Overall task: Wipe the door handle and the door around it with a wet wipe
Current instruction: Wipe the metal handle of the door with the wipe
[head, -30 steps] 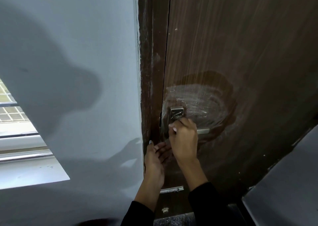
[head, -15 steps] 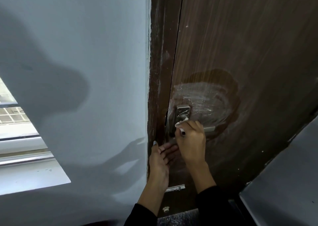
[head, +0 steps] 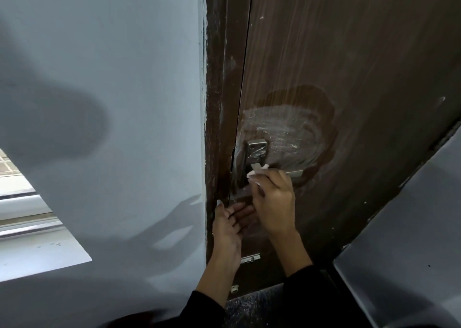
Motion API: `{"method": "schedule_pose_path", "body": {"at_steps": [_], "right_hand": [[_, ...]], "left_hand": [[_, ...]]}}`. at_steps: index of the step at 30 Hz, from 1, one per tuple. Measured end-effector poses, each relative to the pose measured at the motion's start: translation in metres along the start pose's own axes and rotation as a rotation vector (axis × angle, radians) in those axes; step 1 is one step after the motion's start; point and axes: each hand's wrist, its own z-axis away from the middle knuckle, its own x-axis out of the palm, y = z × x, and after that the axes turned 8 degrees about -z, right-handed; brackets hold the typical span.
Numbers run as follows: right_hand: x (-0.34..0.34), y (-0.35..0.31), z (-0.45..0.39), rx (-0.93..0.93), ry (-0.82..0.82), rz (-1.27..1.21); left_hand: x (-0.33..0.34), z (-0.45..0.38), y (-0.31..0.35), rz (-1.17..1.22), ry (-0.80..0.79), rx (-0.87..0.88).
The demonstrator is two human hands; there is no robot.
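door (head: 349, 53): dark brown wood | handle plate (head: 257, 149) mounted | wet smear (head: 294, 128) around it

A crumpled white wet wipe (head: 258, 170) is pressing against the silver metal lever handle (head: 257, 153) on the streaked dark brown wooden door (head: 349, 78).

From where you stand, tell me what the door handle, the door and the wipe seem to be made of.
Door handle: looks like brushed metal, silvery grey with screw heads in its plate.
Door: dark brown wood or wood-look laminate, matte, with a streaky grain; which one cannot be told.
Wet wipe: soft white cloth-like sheet, crumpled in the right hand.
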Motion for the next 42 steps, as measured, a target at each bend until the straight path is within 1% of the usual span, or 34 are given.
{"method": "schedule_pose_path", "body": {"at_steps": [1, 2, 3, 4, 5, 6, 7, 8, 9, 10, 13, 15, 17, 19, 23, 26, 28, 29, 30, 31, 33, 35, 36, 37, 39, 40, 42], "right_hand": [[-0.002, 0.003, 0.009, 0.006, 0.034, -0.014], [-0.005, 0.005, 0.017, 0.068, 0.075, -0.040], [-0.005, 0.007, 0.027, 0.212, 0.146, -0.101], [-0.004, 0.007, 0.034, 0.452, 0.247, -0.218], [-0.002, 0.007, 0.036, 0.768, 0.371, -0.413], [0.001, 0.007, 0.035, 1.102, 0.488, -0.677], [0.005, 0.007, 0.032, 1.366, 0.548, -0.946], [0.008, 0.007, 0.028, 1.527, 0.543, -1.162], [0.011, 0.005, 0.023, 1.597, 0.501, -1.323], [0.014, 0.001, 0.018, 1.614, 0.456, -1.452], [0.016, -0.016, 0.000, 1.603, 0.366, -1.760], [0.012, -0.020, -0.009, 1.638, 0.349, -1.862], [0.006, -0.018, -0.010, 1.668, 0.391, -1.917], [0.002, -0.016, -0.008, 1.677, 0.442, -1.882], [-0.001, -0.020, -0.010, 1.690, 0.615, -1.721], [-0.006, -0.018, -0.012, 1.669, 0.736, -1.618], [-0.011, -0.012, -0.011, 1.579, 0.880, -1.528], [-0.013, -0.007, -0.011, 1.500, 0.953, -1.434], [-0.014, -0.002, -0.012, 1.406, 0.990, -1.287], [-0.014, 0.002, -0.012, 1.304, 0.967, -1.095], [-0.009, -0.001, -0.009, 1.067, 0.780, -0.708], [0.003, -0.009, 0.001, 0.801, 0.593, -0.444], [0.009, -0.013, 0.007, 0.688, 0.522, -0.388], [0.014, -0.015, 0.013, 0.594, 0.462, -0.386], [0.014, -0.009, 0.021, 0.482, 0.384, -0.428], [0.010, -0.002, 0.021, 0.479, 0.383, -0.441], [-0.001, 0.016, 0.014, 0.555, 0.457, -0.425]], "left_hand": [[0.000, 0.000, 0.001, -0.004, 0.002, 0.010], [0.000, 0.001, 0.001, -0.012, 0.004, 0.023], [-0.001, 0.001, 0.001, -0.027, 0.008, 0.045], [-0.002, 0.001, 0.001, -0.048, 0.016, 0.076], [-0.003, 0.002, 0.001, -0.069, 0.028, 0.114], [-0.004, 0.003, 0.002, -0.088, 0.045, 0.157], [-0.003, 0.003, 0.004, -0.105, 0.063, 0.201], [-0.003, 0.004, 0.005, -0.123, 0.081, 0.248], [-0.002, 0.005, 0.007, -0.140, 0.098, 0.299], [-0.001, 0.007, 0.009, -0.160, 0.111, 0.353], [0.001, 0.013, 0.014, -0.212, 0.130, 0.506], [0.001, 0.015, 0.016, -0.232, 0.128, 0.563], [0.000, 0.014, 0.018, -0.250, 0.120, 0.590], [-0.002, 0.013, 0.020, -0.264, 0.116, 0.602], [-0.004, 0.013, 0.023, -0.282, 0.093, 0.604], [-0.004, 0.013, 0.024, -0.338, 0.013, 0.598], [-0.001, 0.013, 0.023, -0.393, -0.075, 0.585], [0.001, 0.013, 0.021, -0.431, -0.118, 0.577], [0.003, 0.013, 0.020, -0.468, -0.157, 0.568], [0.005, 0.013, 0.018, -0.496, -0.193, 0.558], [0.012, 0.015, 0.014, -0.516, -0.244, 0.544], [0.022, 0.017, 0.013, -0.495, -0.226, 0.564], [0.027, 0.017, 0.013, -0.477, -0.187, 0.590], [0.033, 0.016, 0.013, -0.456, -0.136, 0.622], [0.043, 0.014, 0.013, -0.414, -0.023, 0.685], [0.047, 0.013, 0.013, -0.400, 0.030, 0.710], [0.054, 0.009, 0.014, -0.374, 0.123, 0.741]]}}
